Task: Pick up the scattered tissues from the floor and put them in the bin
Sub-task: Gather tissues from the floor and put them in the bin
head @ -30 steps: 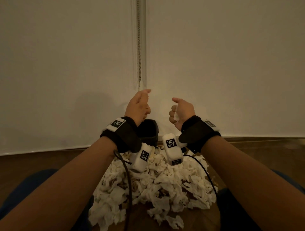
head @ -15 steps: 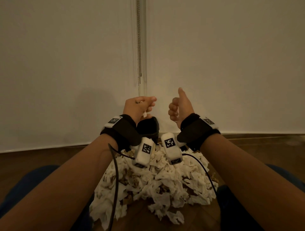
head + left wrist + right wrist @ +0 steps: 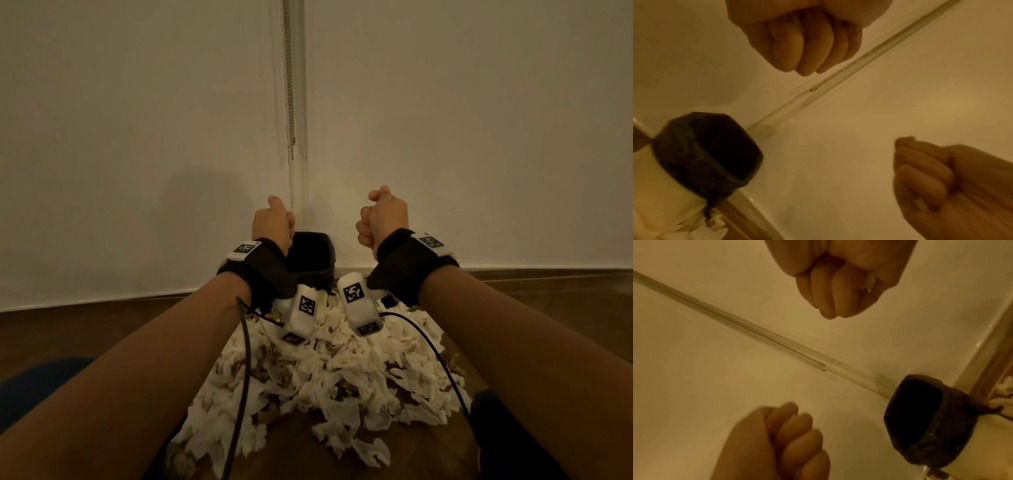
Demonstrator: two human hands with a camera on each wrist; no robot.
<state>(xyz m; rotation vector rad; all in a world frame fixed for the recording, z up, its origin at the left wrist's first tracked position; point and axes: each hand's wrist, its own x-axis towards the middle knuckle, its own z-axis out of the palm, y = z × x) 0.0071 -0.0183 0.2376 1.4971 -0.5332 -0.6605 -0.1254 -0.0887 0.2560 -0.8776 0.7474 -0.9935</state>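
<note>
A big heap of crumpled white tissues (image 3: pixel 325 370) lies on the wooden floor between my forearms. Behind it, against the wall, stands the bin (image 3: pixel 310 257) with a black liner (image 3: pixel 705 146) (image 3: pixel 920 418), its mouth dark. Both hands hover above and beside the bin as fists. My left hand (image 3: pixel 274 222) (image 3: pixel 803 40) has its fingers curled tight, and no tissue shows in it. My right hand (image 3: pixel 383 219) (image 3: pixel 838 288) is also clenched, and a sliver of white tissue scrap (image 3: pixel 869 282) peeks from the fist.
A white wall or blind with a hanging bead chain (image 3: pixel 291 102) rises right behind the bin. Dark cables (image 3: pixel 245 359) run from the wrist cameras over the heap. My knees in blue (image 3: pixel 41 387) flank the pile.
The hands have drawn apart to either side of the bin. The right thumb has folded down into a fist. The white scrap seen at the left fingers no longer shows.
</note>
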